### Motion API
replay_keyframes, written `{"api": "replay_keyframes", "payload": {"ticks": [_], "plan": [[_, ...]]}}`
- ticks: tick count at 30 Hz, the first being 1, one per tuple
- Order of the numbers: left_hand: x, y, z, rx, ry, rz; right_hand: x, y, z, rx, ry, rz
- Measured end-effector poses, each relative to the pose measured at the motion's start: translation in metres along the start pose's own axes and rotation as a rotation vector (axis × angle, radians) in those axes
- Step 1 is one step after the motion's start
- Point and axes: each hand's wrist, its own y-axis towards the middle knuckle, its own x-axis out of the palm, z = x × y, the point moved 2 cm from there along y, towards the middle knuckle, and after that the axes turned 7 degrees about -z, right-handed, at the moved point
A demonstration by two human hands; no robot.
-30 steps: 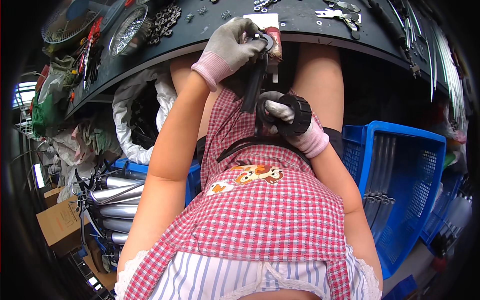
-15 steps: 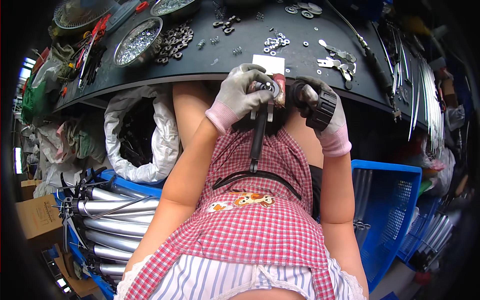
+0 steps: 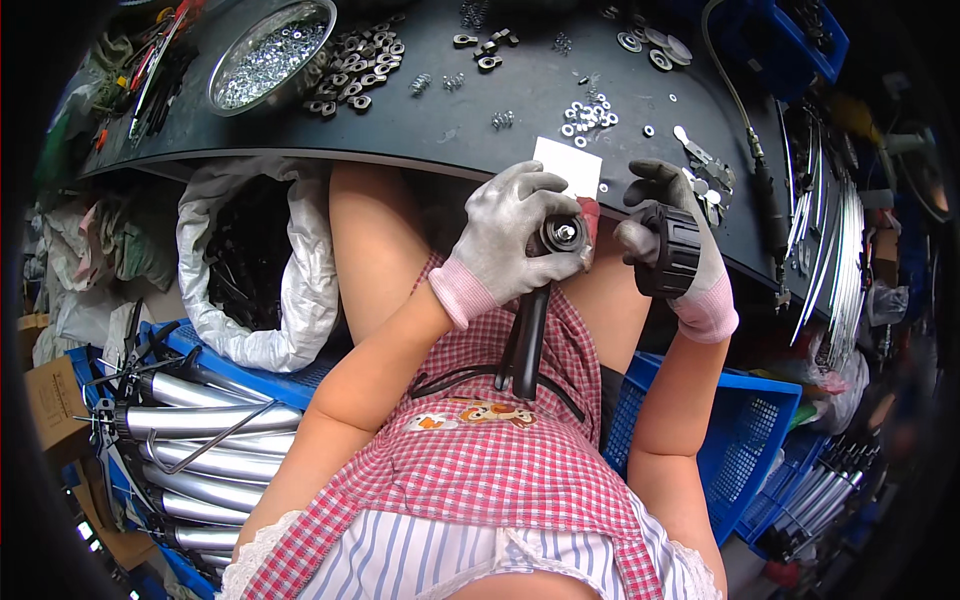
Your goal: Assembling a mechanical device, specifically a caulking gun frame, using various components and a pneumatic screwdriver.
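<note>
My left hand, in a grey work glove with a pink cuff, is closed around the head of a black tool-like part, its bars hanging toward my lap. A round black cup with a metal bolt tip in its centre shows between thumb and fingers. Just beyond it are a red-wrapped piece and a white card at the bench edge. To the right, my gloved right hand holds a ribbed black collar against the palm, thumb across it and fingers raised and curled.
The dark bench carries a bowl of small nuts, black metal links, springs, washers and flat metal pieces. A white sack and silver tubes are at left; a blue basket is at right.
The left hand's part has turned, and a black cup now surrounds its bolt tip. The dark round piece at my right fingertips is gone; the right hand has drawn rightward, keeping the collar.
</note>
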Motion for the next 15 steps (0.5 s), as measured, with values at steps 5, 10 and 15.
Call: {"api": "replay_keyframes", "payload": {"ticks": [5,10,15], "plan": [[0.006,-0.004,-0.007,-0.069,0.03,-0.077,0.002,0.012,0.003,-0.004,0.081,-0.057],[-0.007,0.001,-0.003,-0.163,-0.086,-0.064,0.025,0.033,-0.001,-0.042,-0.618,-0.113],[-0.018,0.007,0.006,-0.174,-0.072,-0.166,0.032,0.035,-0.009,0.03,-0.994,-0.002]]}}
